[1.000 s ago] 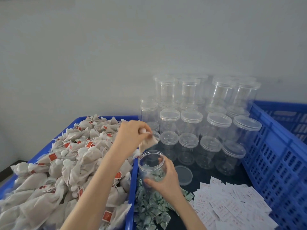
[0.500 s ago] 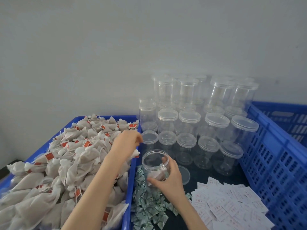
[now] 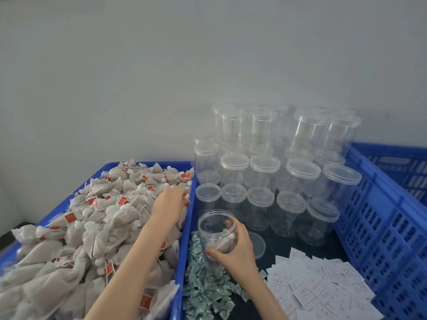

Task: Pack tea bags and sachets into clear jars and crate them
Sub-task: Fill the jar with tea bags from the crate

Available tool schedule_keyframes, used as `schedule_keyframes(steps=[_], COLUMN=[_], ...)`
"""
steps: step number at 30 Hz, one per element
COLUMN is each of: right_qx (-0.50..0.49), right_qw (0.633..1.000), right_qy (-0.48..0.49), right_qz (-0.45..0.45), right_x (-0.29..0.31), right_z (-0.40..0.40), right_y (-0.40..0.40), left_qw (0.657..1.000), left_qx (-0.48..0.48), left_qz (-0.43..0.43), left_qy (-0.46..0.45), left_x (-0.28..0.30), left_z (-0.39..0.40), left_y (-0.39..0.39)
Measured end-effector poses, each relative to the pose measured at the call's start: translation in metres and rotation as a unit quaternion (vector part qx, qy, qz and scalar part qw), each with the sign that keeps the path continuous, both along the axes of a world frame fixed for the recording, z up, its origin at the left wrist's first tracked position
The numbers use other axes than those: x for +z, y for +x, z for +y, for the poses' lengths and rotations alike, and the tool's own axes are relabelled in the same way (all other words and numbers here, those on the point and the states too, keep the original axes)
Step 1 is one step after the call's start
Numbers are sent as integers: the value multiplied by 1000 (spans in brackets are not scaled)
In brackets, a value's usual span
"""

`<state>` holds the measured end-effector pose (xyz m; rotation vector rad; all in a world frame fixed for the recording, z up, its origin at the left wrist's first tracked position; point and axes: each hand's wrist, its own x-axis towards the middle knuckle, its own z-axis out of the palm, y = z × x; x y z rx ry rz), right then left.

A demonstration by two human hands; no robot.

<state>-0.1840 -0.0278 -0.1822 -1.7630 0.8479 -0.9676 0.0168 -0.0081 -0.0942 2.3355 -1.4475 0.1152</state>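
— Any labels readable?
— None: red tags on the tea bags are blurred.
— What changed?
— The left hand has dropped onto the heap (grasp hidden); the right hand still wraps the open jar, a bag now inside.

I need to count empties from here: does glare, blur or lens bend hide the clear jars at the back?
Head view: light is soft and even, with no hard shadows or strong glare. The rear stacked jars look hazy and fade into the grey wall, so their edges are hard to separate. The front lidded jars read clearly. Wide-angle bend curves the right blue crate.
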Motion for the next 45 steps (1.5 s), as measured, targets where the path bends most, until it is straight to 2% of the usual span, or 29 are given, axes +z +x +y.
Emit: schedule_keyframes(steps=[4, 7, 9, 12, 16, 18, 22, 25, 27, 29, 31, 33, 39, 42, 45], right_qx=[3, 7, 7, 2, 0, -4, 0, 7, 10, 14, 18, 19, 16, 12, 10], right_qw=[1000, 1000, 1000, 1000, 999, 999, 999, 999, 999, 999, 999, 999, 999, 999, 999], right_qy=[3, 10, 10, 3, -24, -44, -48, -38, -31, -30, -29, -23, -27, -34, -31], right_qz=[0, -4, -11, -26, -33, -30, -26, -21, -22, -19, -17, -20, -17, -14, -14], right_x=[0, -2, -2, 2, 9, 10, 10, 9, 8, 6, 5, 4, 3, 3, 3], right_z=[1, 1, 1, 1, 1, 2, 2, 2, 1, 1, 1, 0, -2, -4, -6], right_y=[2, 3, 4, 4, 2, 1, 1, 3, 3, 2, 1, 1, 4, 4, 5], left_qw=[984, 966, 966, 967, 962, 951, 943, 951, 971, 992, 999, 997, 980, 977, 981], left_qx=[-69, -136, -178, -212, -213, -209, -230, -249, -208, -115, -8, 53, 84, 101, 124], left_qz=[17, 80, 106, 141, -19, -47, -41, 39, 55, 25, -15, -29, -133, -133, -113], left_qy=[-164, -205, -153, -1, 171, 223, 236, 179, 105, 44, 29, 47, 121, 135, 96], left_x=[32, 54, 56, 46, 31, 31, 29, 28, 30, 26, 17, 4, -21, -24, -21], left_z=[12, 17, 17, 15, 9, 6, 6, 9, 5, -6, -20, -34, -52, -50, -45], left_y=[-12, -28, -40, -55, -66, -69, -64, -46, -25, -4, 12, 20, 30, 32, 32])
